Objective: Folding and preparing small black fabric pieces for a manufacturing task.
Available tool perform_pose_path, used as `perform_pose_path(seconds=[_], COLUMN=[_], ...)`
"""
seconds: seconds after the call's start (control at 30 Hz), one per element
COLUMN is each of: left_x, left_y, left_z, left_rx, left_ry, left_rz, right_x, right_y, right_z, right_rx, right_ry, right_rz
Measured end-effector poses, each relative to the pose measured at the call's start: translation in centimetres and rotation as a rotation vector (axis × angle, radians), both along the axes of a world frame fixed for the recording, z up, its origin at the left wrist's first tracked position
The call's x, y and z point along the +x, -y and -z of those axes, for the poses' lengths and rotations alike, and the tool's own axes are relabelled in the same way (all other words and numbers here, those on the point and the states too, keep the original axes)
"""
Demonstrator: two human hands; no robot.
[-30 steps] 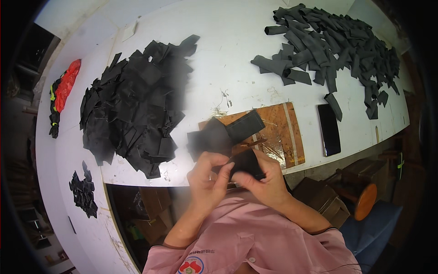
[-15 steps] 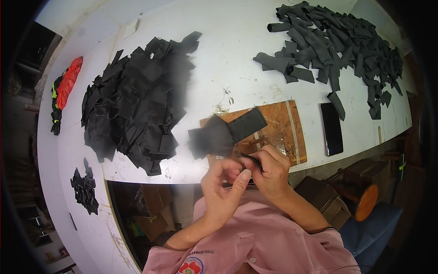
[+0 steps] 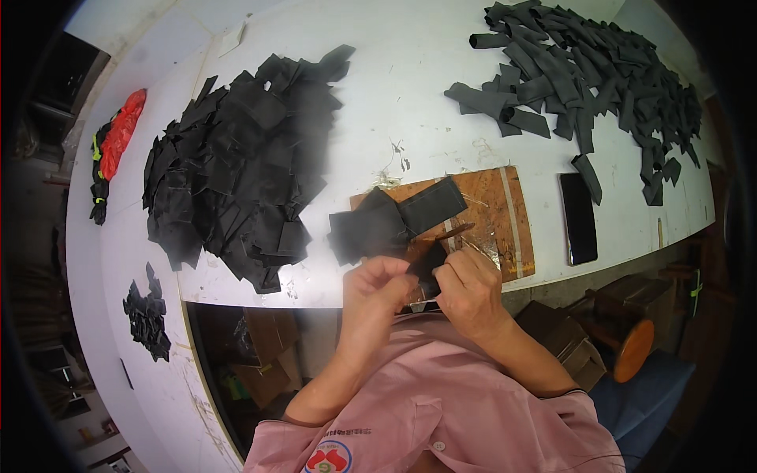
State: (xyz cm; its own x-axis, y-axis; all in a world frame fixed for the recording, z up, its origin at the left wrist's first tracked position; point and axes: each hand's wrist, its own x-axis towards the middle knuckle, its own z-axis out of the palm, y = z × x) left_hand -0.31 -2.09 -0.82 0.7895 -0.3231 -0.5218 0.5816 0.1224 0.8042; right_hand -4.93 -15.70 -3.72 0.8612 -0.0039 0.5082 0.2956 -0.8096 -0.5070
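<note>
Between my hands, at the near edge of the table, is a small black fabric piece (image 3: 426, 266). My left hand (image 3: 374, 288) pinches its left side with thumb and fingertips. The other side is gripped by my right hand (image 3: 471, 290), fingers curled closed. Just beyond lie several flat black fabric pieces (image 3: 371, 225), partly on a wooden board (image 3: 497, 209). A thin brown pointed object (image 3: 455, 232) rests on the board near my right hand; its kind is unclear.
A big heap of flat black pieces (image 3: 236, 165) lies to the left, and a pile of rolled dark fabric tubes (image 3: 568, 71) at the far right. A phone (image 3: 578, 218) is right of the board. Small black scraps (image 3: 147, 317) and a red plastic bag (image 3: 124, 134) sit further left.
The black piece is now spread out between my hands, showing more of its surface. My right hand has turned so its knuckles face up, and my left fingers have shifted slightly away from the body.
</note>
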Motion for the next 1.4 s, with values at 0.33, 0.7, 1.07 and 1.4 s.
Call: perform_pose_path(seconds=[0.33,0.7,1.07,1.4], left_x=[-1.9,0.1,-1.7,0.8], left_y=[0.2,-0.4,0.4,-1.0], left_z=[1.8,1.5,2.2,2.7], left_rx=[0.466,-0.337,0.091,-0.524], left_ry=[0.723,-0.092,0.343,-0.197], left_rz=[0.119,-0.035,0.022,0.001], right_x=[-0.6,-0.3,-0.5,0.0], right_y=[0.8,-0.5,-0.8,-0.7], right_z=[-0.7,-0.1,-1.2,-0.4], right_rx=[0.256,0.498,0.439,0.706], right_ry=[-0.112,-0.240,-0.143,-0.409], right_rz=[-0.151,0.044,0.081,0.081])
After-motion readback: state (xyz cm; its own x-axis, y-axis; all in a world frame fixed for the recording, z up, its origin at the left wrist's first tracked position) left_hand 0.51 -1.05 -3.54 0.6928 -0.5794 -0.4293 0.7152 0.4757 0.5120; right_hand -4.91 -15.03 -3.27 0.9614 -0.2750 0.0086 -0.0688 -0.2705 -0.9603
